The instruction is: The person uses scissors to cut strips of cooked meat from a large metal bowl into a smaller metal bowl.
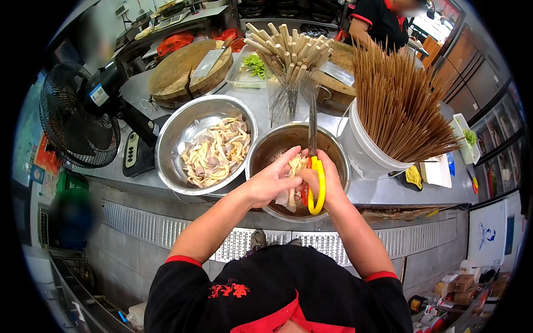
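Observation:
Above a stained metal bowl (266, 146), my left hand (270, 180) holds a pale, limp strip of raw meat or offal (296, 164) between thumb and fingers. My right hand (327, 177) grips scissors with yellow and red handles (320, 187), their dark blades pointing away from me past the bowl's far rim. Its fingers also meet the strip, close to my left hand. Left of this bowl, a wider steel bowl (166, 166) holds a heap of similar pale yellow and greyish pieces (216, 152). The inside of the stained bowl is partly hidden by my hands.
A black fan (79, 112) stands left. Behind the bowls are a round chopping block (166, 79) with a cleaver (208, 62), and wooden-handled skewers (291, 50). A white bucket (358, 145) of thin brown sticks stands right. A co-worker (379, 25) is at the far right.

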`<state>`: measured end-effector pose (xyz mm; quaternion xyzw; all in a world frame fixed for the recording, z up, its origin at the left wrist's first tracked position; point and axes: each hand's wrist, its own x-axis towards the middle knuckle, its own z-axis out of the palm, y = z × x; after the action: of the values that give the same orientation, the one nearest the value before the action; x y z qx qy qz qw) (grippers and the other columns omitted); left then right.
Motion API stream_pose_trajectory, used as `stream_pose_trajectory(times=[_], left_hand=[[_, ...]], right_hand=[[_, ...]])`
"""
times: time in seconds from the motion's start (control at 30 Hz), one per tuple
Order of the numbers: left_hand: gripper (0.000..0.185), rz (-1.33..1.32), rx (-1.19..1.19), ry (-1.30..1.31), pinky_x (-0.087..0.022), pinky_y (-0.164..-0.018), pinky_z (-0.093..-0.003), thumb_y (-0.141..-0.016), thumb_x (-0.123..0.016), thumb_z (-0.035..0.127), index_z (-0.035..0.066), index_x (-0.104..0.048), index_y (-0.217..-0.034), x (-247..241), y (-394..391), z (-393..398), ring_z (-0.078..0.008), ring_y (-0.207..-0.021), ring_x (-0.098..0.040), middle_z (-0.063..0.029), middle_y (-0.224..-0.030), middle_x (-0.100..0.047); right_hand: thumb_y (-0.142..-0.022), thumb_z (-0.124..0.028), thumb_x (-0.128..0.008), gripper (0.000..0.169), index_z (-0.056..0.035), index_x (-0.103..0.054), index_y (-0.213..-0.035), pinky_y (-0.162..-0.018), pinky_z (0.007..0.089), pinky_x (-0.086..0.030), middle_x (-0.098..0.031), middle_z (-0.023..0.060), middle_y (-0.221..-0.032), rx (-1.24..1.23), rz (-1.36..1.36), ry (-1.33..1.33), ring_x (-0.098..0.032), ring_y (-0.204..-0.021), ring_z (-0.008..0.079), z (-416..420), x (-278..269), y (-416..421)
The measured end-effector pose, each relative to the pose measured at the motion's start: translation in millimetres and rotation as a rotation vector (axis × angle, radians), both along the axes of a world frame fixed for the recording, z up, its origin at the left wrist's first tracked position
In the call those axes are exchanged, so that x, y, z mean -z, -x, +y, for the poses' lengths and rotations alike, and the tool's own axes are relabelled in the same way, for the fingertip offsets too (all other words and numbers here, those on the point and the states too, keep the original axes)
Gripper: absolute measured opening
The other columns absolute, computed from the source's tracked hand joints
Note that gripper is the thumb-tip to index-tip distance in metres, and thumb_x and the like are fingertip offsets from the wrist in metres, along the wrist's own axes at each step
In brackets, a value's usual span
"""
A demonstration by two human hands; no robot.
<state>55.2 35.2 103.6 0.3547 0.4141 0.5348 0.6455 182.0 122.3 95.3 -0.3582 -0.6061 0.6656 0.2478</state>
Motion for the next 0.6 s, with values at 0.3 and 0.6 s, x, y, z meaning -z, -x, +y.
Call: stream_pose_trajectory(times=[0.3, 0.6], left_hand=[[0.09, 0.293, 0.097, -0.172, -0.025, -0.099, -0.0246, -0.064, -0.034, -0.014, 0.013, 0.001, -0.142, 3, 6, -6, -0.0201, -0.126, -0.029, -0.0184, -0.14, -0.02], [0.089, 0.561, 0.027, -0.288, -0.027, -0.1, -0.0287, -0.064, -0.034, -0.014, 0.012, 0.003, -0.142, 23, 10, 1, -0.0233, -0.125, -0.034, -0.0223, -0.14, -0.021]], right_hand=[[-0.076, -0.002, -0.06, 0.038, -0.0039, -0.041, -0.109, -0.048, 0.0272, -0.049, -0.054, 0.0072, -0.077, 0.077, 0.099, 0.249, -0.056, -0.058, 0.0142, 3, -4, -3], [-0.072, -0.001, -0.063, 0.04, -0.0038, -0.041, -0.105, -0.047, 0.0264, -0.046, -0.053, 0.007, -0.07, 0.083, 0.088, 0.147, -0.053, -0.054, 0.0139, 8, 5, 0]])
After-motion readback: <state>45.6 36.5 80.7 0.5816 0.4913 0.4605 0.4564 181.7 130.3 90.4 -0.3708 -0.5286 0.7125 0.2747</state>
